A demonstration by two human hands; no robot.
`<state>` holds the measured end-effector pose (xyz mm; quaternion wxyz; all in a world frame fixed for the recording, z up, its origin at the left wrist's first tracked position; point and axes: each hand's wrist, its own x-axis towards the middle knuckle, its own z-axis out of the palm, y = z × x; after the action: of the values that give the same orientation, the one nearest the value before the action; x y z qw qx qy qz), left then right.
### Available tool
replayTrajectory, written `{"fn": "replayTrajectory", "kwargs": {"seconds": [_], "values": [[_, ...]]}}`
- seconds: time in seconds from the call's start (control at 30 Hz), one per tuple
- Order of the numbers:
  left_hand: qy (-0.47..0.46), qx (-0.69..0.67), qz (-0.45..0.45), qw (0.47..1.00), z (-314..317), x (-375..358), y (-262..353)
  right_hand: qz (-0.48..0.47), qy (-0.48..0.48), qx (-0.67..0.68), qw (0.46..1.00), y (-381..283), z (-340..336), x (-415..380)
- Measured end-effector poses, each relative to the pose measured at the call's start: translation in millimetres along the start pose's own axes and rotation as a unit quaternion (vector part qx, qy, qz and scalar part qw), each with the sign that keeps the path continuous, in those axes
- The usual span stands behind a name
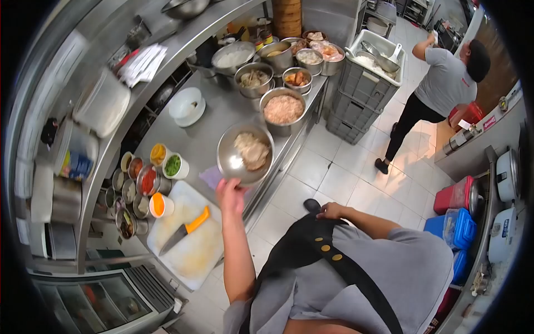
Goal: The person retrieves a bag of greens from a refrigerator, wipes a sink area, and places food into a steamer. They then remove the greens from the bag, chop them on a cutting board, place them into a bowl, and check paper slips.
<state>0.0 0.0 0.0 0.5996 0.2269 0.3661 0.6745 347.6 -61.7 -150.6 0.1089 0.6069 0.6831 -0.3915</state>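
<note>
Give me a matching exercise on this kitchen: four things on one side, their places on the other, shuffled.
Things
1. Orange-handled knife
2. Chopped greens
3. Left hand
4. Stacked grey crates

Places
A. At the rim of the steel bowl with pale paste
B. On the tiled floor
C. On the white cutting board
D. In a white tub

Right pairs: 1-C, 2-D, 3-A, 4-B
</note>
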Motion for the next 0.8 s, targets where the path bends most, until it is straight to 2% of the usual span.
{"fn": "replayTrajectory", "kwargs": {"seconds": [0.07,0.1,0.17,0.2,0.27,0.33,0.43,0.47,0.5,0.53,0.57,0.6,0.63,0.67,0.7,0.73,0.77,0.8], "values": [[-0.027,0.030,-0.022,0.999,13,27,5,-0.029,0.031,0.027,0.999,-2,27,6],[0.024,0.086,-0.071,0.994,46,16,-30,0.006,-0.043,0.135,0.990,33,65,-31],[0.010,0.116,-0.087,0.989,81,49,-52,0.038,-0.040,0.220,0.974,61,46,-39],[0.001,0.121,-0.092,0.988,97,62,-60,0.036,-0.045,0.219,0.974,75,33,-45],[0.019,0.127,-0.098,0.987,119,80,-73,0.146,-0.077,0.322,0.932,99,18,-50],[0.048,0.131,-0.101,0.985,122,88,-87,0.146,-0.076,0.301,0.939,127,16,-42],[0.099,0.140,-0.053,0.984,112,85,-106,0.118,-0.063,0.260,0.956,147,2,-23],[0.112,0.214,-0.016,0.970,106,70,-107,0.092,-0.050,0.246,0.964,152,-8,-15],[0.128,0.284,0.021,0.950,98,50,-108,0.060,-0.109,0.327,0.937,160,-8,-10],[0.104,0.336,0.005,0.936,82,21,-113,0.027,-0.174,0.395,0.902,162,-7,-7],[0.090,0.383,-0.004,0.919,54,-17,-123,0.055,-0.272,0.456,0.846,153,-18,-16],[0.054,0.486,0.009,0.872,-20,-53,-159,0.002,-0.312,0.467,0.828,154,-10,-17],[0.012,0.649,0.030,0.760,-46,-108,-156,-0.038,-0.308,0.409,0.858,146,-4,-24],[0.021,0.707,-0.019,0.707,-87,-167,-176,-0.115,-0.273,0.253,0.921,118,-31,-45],[0.016,0.709,-0.009,0.705,-125,-222,-192,-0.145,-0.268,0.303,0.903,179,54,-5],[0.089,0.674,-0.081,0.729,-136,-272,-208,-0.162,-0.291,0.261,0.906,199,61,33],[0.136,0.637,-0.152,0.744,-149,-303,-213,-0.132,-0.295,0.280,0.904,208,80,59],[0.203,0.583,-0.150,0.772,-149,-314,-211,-0.094,-0.293,0.304,0.902,217,90,72]]}}
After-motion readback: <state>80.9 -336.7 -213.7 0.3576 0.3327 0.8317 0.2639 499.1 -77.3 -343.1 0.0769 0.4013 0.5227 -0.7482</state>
